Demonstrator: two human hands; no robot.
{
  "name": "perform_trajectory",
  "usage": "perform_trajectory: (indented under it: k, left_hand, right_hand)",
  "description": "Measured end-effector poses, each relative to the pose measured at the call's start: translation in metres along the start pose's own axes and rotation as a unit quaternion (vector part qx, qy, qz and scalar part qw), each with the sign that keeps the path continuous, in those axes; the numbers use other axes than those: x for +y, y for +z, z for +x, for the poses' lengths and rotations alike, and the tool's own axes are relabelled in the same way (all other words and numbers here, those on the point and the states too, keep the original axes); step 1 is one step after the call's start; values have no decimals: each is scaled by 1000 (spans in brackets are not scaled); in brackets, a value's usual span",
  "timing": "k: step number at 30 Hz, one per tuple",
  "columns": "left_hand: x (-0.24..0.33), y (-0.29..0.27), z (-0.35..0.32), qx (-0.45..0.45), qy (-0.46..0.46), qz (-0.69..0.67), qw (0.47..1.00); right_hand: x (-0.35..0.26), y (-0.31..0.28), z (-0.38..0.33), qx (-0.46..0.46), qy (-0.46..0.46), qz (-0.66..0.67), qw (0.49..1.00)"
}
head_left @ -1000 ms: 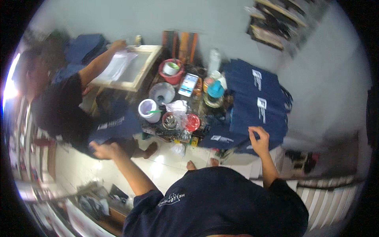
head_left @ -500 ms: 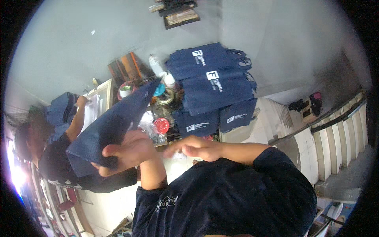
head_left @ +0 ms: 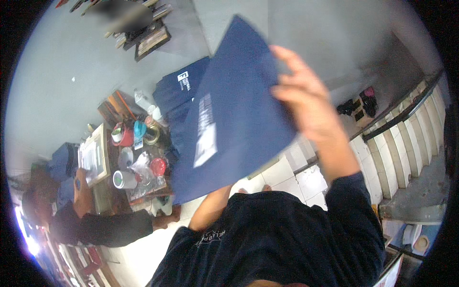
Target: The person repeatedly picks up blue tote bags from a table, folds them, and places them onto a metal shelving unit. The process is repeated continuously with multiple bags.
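Note:
A flat navy fabric tote bag [head_left: 244, 110] with a white print is held up tilted in front of me. My right hand [head_left: 306, 95] grips its right edge, with the fingers bent at the rim. My left forearm [head_left: 210, 210] reaches up behind the lower part of the bag, which hides my left hand. Behind the bag, and partly covered by it, lies a pile of the same navy bags [head_left: 167, 91], the top one with a white print.
At left, a cluttered table bears a white roll [head_left: 125, 180], a red lid [head_left: 158, 166], a teal-capped container [head_left: 139, 128] and a bottle [head_left: 142, 99]. A co-worker's hand [head_left: 81, 179] is at a pale frame [head_left: 99, 158]. A stair railing [head_left: 401, 115] runs along the right.
The navy bag has moved from the left, where my left hand supported it, to the front right. My right hand has risen to its edge. The view has shifted rightward.

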State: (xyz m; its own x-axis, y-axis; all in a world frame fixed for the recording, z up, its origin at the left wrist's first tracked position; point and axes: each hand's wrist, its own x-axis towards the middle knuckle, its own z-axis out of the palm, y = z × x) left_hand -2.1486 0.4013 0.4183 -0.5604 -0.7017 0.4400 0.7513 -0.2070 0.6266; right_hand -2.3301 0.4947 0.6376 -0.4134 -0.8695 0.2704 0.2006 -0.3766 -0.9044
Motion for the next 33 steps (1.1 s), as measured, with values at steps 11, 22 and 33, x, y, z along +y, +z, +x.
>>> perform_trajectory:
  k: [11, 22, 33]
  left_hand:
    - [-121, 73, 139, -40, -244, 173, 953]
    - [-484, 49, 104, -325, -232, 633, 664]
    - [-531, -134, 124, 484, -333, 385, 712]
  right_hand:
    - [28, -311, -132, 363, 258, -347, 826]
    - [237, -411, 36, 132, 243, -516, 811]
    - [380, -568, 106, 251, 146, -386, 876]
